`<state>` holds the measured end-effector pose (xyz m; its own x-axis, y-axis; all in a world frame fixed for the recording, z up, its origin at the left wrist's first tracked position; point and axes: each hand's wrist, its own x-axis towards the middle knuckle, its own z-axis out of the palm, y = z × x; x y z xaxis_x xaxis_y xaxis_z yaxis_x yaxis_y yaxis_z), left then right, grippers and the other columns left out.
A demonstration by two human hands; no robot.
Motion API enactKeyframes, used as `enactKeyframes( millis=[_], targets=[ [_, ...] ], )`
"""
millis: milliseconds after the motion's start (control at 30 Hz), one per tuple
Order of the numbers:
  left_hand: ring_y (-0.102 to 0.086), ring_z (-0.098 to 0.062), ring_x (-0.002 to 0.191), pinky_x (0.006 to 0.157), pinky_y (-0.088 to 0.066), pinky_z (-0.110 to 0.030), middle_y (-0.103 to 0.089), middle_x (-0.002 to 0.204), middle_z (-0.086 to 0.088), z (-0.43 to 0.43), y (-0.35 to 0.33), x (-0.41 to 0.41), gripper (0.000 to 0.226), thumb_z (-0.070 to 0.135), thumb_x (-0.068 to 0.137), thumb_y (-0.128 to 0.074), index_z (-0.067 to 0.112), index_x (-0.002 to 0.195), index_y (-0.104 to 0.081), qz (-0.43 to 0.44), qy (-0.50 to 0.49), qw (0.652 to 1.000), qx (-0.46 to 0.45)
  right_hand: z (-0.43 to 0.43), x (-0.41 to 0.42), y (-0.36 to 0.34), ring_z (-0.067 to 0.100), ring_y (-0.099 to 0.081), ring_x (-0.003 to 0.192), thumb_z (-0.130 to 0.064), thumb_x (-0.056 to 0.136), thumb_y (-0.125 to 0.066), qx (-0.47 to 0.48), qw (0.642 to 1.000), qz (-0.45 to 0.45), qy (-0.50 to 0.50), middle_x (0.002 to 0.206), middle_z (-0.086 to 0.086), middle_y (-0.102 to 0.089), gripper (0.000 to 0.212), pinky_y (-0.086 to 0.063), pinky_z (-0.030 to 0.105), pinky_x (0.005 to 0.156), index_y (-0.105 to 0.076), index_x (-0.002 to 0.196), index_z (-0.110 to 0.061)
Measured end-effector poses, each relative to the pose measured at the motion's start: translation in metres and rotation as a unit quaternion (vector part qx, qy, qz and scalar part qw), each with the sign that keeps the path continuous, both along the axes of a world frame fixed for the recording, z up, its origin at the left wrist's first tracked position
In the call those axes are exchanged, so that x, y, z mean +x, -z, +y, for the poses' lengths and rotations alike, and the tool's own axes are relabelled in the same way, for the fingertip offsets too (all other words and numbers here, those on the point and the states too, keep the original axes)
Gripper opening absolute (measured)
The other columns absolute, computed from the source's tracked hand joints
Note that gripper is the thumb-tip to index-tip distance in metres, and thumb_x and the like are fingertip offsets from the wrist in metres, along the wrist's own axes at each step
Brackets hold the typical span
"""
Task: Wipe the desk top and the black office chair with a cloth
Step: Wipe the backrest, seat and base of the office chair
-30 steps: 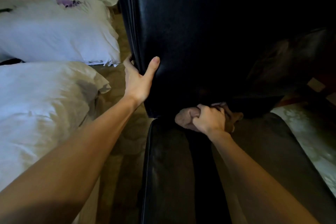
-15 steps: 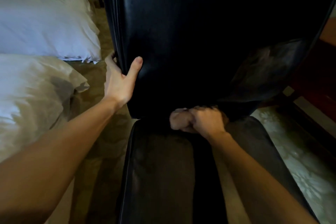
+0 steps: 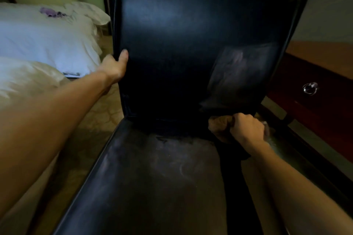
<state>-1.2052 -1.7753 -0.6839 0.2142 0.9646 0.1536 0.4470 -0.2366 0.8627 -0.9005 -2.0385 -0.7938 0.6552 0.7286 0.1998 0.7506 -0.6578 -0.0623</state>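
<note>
The black office chair (image 3: pixel 172 53) fills the middle of the view, its tall leather back upright and its seat stretching toward me. My left hand (image 3: pixel 114 66) grips the left edge of the backrest, thumb on the front face. My right hand (image 3: pixel 246 129) holds a bunched tan cloth (image 3: pixel 219 125) pressed into the crease between seat and backrest, at the right end of that crease. A dull wiped streak shows on the lower right of the backrest. The wooden desk (image 3: pixel 321 51) stands at the right, behind the chair.
Two white beds (image 3: pixel 47 44) lie at the left, with a small purple item (image 3: pixel 50 12) on the far one. Patterned carpet (image 3: pixel 103 112) runs between bed and chair. A desk drawer with a metal ring pull (image 3: pixel 310 88) sits at the right.
My right hand has slid the cloth along the seat crease from the middle to the right end. My left hand keeps its hold on the backrest edge. The view has shifted.
</note>
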Motion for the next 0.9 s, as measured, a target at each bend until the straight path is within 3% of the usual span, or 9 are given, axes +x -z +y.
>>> enactKeyframes(
  millis=[133, 233, 400, 500, 567, 633, 700, 767, 900],
  targets=[
    [-0.033, -0.033, 0.15, 0.124, -0.027, -0.041, -0.03, 0.164, -0.021, -0.048, 0.026, 0.022, 0.072, 0.032, 0.107, -0.05, 0.004, 0.161, -0.011, -0.01, 0.021, 1.0, -0.006, -0.05, 0.003, -0.032, 0.04, -0.066, 0.084, -0.027, 0.084, -0.065, 0.122, 0.992, 0.017, -0.006, 0.087, 0.008, -0.068, 0.014, -0.045, 0.041, 0.071, -0.066, 0.098, -0.024],
    [-0.02, -0.031, 0.156, 0.126, -0.015, -0.031, -0.015, 0.169, -0.021, -0.094, 0.064, 0.036, 0.082, 0.033, 0.108, -0.049, 0.006, 0.163, 0.005, 0.065, 0.069, 0.994, -0.045, -0.073, -0.01, -0.061, 0.04, -0.066, 0.079, -0.026, 0.081, -0.064, 0.239, 0.969, -0.004, -0.062, 0.083, 0.006, -0.069, 0.007, -0.043, 0.038, 0.068, -0.065, 0.088, -0.024],
    [-0.049, -0.032, 0.14, 0.117, -0.038, -0.037, -0.05, 0.153, -0.016, -0.14, 0.098, 0.052, 0.061, 0.05, 0.105, -0.048, 0.018, 0.156, -0.04, 0.208, 0.114, 0.97, -0.045, -0.064, -0.054, -0.132, 0.038, -0.064, 0.093, -0.022, 0.075, -0.058, 0.456, 0.88, -0.001, -0.131, 0.097, 0.005, -0.068, 0.029, -0.045, 0.043, 0.081, -0.07, 0.102, -0.019],
    [-0.057, -0.029, 0.131, 0.112, -0.043, -0.04, -0.06, 0.144, -0.01, -0.157, 0.114, 0.06, 0.056, 0.061, 0.102, -0.043, 0.028, 0.146, -0.051, 0.355, 0.149, 0.922, -0.034, -0.044, -0.06, -0.186, 0.031, -0.061, 0.108, -0.023, 0.07, -0.055, 0.538, 0.817, -0.151, -0.14, 0.114, 0.008, -0.066, 0.049, -0.037, 0.042, 0.095, -0.068, 0.117, -0.02],
    [-0.054, -0.027, 0.134, 0.114, -0.034, -0.042, -0.058, 0.146, -0.007, -0.162, 0.125, 0.061, 0.055, 0.065, 0.102, -0.038, 0.032, 0.145, -0.05, 0.422, 0.161, 0.892, -0.013, -0.028, -0.053, -0.219, 0.032, -0.059, 0.117, -0.024, 0.071, -0.052, 0.511, 0.799, -0.297, -0.115, 0.124, 0.01, -0.064, 0.054, -0.034, 0.044, 0.102, -0.065, 0.123, -0.023],
    [-0.049, -0.024, 0.139, 0.116, -0.028, -0.043, -0.052, 0.152, -0.002, -0.16, 0.133, 0.062, 0.054, 0.063, 0.104, -0.034, 0.033, 0.147, -0.047, 0.448, 0.172, 0.877, 0.022, -0.013, -0.039, -0.24, 0.036, -0.054, 0.129, -0.02, 0.076, -0.056, 0.408, 0.827, -0.372, -0.107, 0.136, 0.013, -0.06, 0.051, -0.029, 0.053, 0.112, -0.062, 0.127, -0.024],
    [-0.044, -0.023, 0.143, 0.118, -0.025, -0.045, -0.047, 0.155, -0.001, -0.155, 0.134, 0.064, 0.055, 0.06, 0.105, -0.033, 0.034, 0.151, -0.043, 0.454, 0.177, 0.872, 0.054, 0.002, -0.026, -0.239, 0.039, -0.037, 0.145, -0.024, 0.077, -0.067, 0.267, 0.892, -0.345, -0.118, 0.151, 0.015, -0.048, 0.057, -0.016, 0.066, 0.12, -0.059, 0.134, -0.024],
    [-0.039, -0.024, 0.144, 0.12, -0.024, -0.048, -0.045, 0.153, -0.002, -0.149, 0.134, 0.07, 0.056, 0.061, 0.105, -0.03, 0.033, 0.151, -0.044, 0.465, 0.181, 0.864, 0.062, 0.012, -0.016, -0.219, 0.038, -0.025, 0.153, -0.038, 0.08, -0.071, 0.188, 0.929, -0.299, -0.112, 0.159, 0.014, -0.039, 0.065, -0.005, 0.075, 0.119, -0.055, 0.141, -0.025],
    [-0.04, -0.025, 0.142, 0.123, -0.019, -0.053, -0.049, 0.148, -0.004, -0.141, 0.133, 0.079, 0.059, 0.066, 0.102, -0.03, 0.033, 0.145, -0.053, 0.487, 0.18, 0.85, 0.084, 0.021, -0.011, -0.173, 0.037, -0.035, 0.148, -0.042, 0.075, -0.076, 0.188, 0.925, -0.304, -0.13, 0.152, 0.011, -0.05, 0.064, -0.012, 0.076, 0.116, -0.062, 0.135, -0.025]
  ],
)
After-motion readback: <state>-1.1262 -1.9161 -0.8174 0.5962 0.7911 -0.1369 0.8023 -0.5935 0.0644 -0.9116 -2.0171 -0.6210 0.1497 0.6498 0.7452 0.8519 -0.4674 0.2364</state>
